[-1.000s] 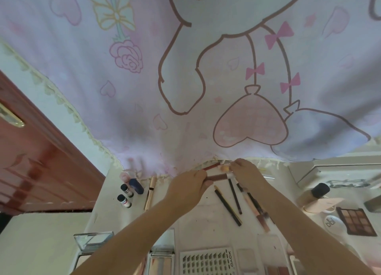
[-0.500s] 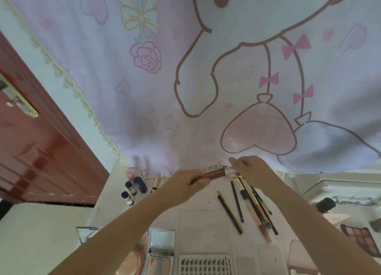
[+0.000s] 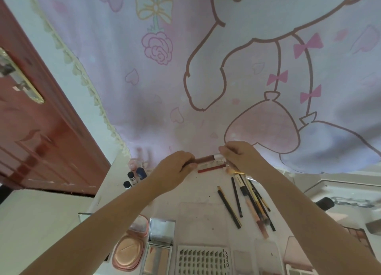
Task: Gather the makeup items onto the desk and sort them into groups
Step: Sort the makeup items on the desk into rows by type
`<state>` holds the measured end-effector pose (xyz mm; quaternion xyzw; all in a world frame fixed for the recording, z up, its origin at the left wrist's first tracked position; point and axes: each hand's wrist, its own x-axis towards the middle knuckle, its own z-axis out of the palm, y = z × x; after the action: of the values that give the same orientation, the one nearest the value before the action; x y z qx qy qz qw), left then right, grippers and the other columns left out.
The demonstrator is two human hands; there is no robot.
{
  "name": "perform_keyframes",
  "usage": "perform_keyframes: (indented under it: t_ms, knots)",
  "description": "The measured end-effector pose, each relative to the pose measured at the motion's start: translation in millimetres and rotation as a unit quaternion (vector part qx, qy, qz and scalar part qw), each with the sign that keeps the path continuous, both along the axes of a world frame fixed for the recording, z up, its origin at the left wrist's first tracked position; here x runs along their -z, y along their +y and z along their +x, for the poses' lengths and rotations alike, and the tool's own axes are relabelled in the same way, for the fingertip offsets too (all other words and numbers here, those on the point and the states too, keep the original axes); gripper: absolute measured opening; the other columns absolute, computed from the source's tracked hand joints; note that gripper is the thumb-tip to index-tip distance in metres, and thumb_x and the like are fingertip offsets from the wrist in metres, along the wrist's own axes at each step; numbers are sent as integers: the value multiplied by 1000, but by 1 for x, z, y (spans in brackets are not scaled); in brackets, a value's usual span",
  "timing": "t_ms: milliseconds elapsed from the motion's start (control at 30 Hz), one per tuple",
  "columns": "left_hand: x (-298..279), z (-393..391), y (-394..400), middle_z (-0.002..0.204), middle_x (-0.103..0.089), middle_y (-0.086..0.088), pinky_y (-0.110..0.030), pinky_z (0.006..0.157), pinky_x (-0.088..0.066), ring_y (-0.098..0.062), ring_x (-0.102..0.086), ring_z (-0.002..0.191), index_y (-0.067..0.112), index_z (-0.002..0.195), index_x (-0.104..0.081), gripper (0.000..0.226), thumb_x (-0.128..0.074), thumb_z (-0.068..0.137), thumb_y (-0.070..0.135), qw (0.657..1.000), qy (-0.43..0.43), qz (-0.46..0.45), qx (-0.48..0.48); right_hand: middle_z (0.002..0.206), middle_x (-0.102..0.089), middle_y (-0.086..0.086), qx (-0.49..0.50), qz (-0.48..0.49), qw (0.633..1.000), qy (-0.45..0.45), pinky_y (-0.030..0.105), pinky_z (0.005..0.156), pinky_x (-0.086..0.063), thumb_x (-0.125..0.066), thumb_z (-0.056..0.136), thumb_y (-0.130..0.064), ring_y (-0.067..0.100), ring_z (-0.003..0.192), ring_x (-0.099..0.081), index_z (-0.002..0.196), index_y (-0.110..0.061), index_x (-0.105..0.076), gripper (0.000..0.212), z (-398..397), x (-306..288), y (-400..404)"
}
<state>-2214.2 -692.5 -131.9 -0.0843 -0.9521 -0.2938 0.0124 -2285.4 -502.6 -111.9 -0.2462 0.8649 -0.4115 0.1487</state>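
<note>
head view: only one camera, looks down at the worktop [image 3: 202,194].
left hand [image 3: 174,169]: fingers curled round the dark end of a brown lip tube [image 3: 203,159], held just above the far worktop edge.
right hand [image 3: 240,158]: fingers pinch the tube's pale cap end.
axis: tube runs left-right between both hands, neither nearer.
below: red stick [image 3: 211,168] lies parallel, just near of the tube.
groups: pencils and brushes [image 3: 245,200] fanned to the right; small bottles [image 3: 134,177] far left; compacts [image 3: 144,246] near edge.
vs earlier: hands sit as before, tube a touch higher, red stick now exposed; camera tilted up.
</note>
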Motion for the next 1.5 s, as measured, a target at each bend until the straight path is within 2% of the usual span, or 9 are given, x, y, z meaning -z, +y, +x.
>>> perform_keyframes:
  t_ms: [167,233,333,500,700,833,1067,1200,1500]
  knots:
    - [1,-3,-13,68,-37,14,-9,59,-30,-2,-37,66,12,93,-58,24,-38,96,24,999,5,-28,-30,83,-59,-11,-35,-144,987,-68,10,54,-49,-55,87,-8,-4,61,-60,90,-29,-53,21,1,1,-5]
    - [2,-3,-15,69,-36,15,-9,60,-29,0,-36,66,12,98,-59,25,-38,96,25,999,10,-42,-30,63,-62,-9,-21,-102,990,-92,10,43,-44,-48,92,-23,-1,44,-56,83,-24,-53,10,3,0,-10]
    - [3,-2,-16,70,-34,17,-15,59,-25,-3,-38,69,13,100,-59,25,-38,96,26,998,14,-57,-24,39,-50,-10,-8,-38,999,-27,9,40,-35,-42,95,-22,-2,31,-42,67,-20,-49,29,2,5,-13]
    - [10,2,-19,76,-40,9,-16,61,-24,-8,-40,75,11,102,-60,28,-37,97,25,998,1,-49,-39,87,-59,-4,-36,-166,980,-99,9,53,-48,-53,86,1,-1,66,-61,89,-27,-54,28,1,11,-8]
    - [21,10,-20,73,-39,10,-17,62,-23,-9,-39,74,9,99,-60,27,-38,96,26,998,-17,-46,-46,50,-61,-9,-35,-73,988,-128,13,43,-44,-51,91,-14,1,40,-53,76,-18,-59,17,-1,26,-15]
    - [37,20,-23,82,-44,0,-17,65,-22,-11,-37,77,7,100,-62,30,-39,96,26,995,-58,-65,-42,74,-63,-1,-53,-108,971,-205,15,58,-52,-54,85,2,2,59,-62,84,-21,-59,24,0,45,-21]
    - [74,24,-36,101,-60,-15,-27,68,-39,-28,-58,92,4,107,-56,34,-34,98,28,962,-202,-95,-156,115,-46,-3,-12,53,978,-199,17,73,-45,-55,88,-27,12,97,-52,132,-22,-37,48,7,97,-34]
    - [96,17,-39,106,-63,-17,-33,72,-45,-30,-61,96,-1,108,-51,36,-31,98,28,924,-281,-160,-204,140,-39,5,-87,220,966,-100,29,106,-26,-45,93,-30,19,128,-38,137,-15,-33,48,14,132,-39]
    - [135,-3,-30,114,-59,-10,-30,78,-47,-26,-60,104,5,116,-50,28,-38,96,21,888,-292,-193,-298,155,3,8,-166,332,928,-39,31,114,-13,-36,97,-23,20,143,1,143,-8,-16,53,34,177,-32]
